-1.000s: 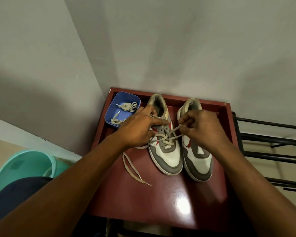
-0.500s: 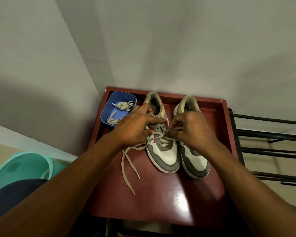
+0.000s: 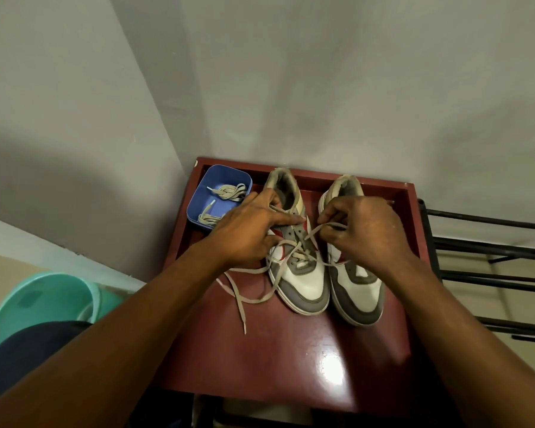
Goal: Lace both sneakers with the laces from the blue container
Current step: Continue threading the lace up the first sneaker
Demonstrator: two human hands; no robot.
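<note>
Two grey-and-white sneakers stand side by side on the red table (image 3: 284,359), toes toward me. The left sneaker (image 3: 303,282) has a beige lace (image 3: 244,299) threaded through its lower eyelets, with one long end trailing across the table on its left. My left hand (image 3: 247,236) rests on that sneaker's upper, index finger stretched across the eyelet rows. My right hand (image 3: 362,230) pinches the lace's other end above the tongue. It hides much of the right sneaker (image 3: 359,291). The blue container (image 3: 207,186) at the back left holds another bundled lace (image 3: 229,193).
The table sits in a corner between grey walls. A black metal rack (image 3: 488,248) stands right of the table. A teal plastic tub (image 3: 40,304) and a dark blue cloth (image 3: 31,353) are on the floor at lower left.
My right hand has drawn its lace end to the right, away from the eyelets. The loose end on the table has slid and lengthened. My left hand stays on the left sneaker.
</note>
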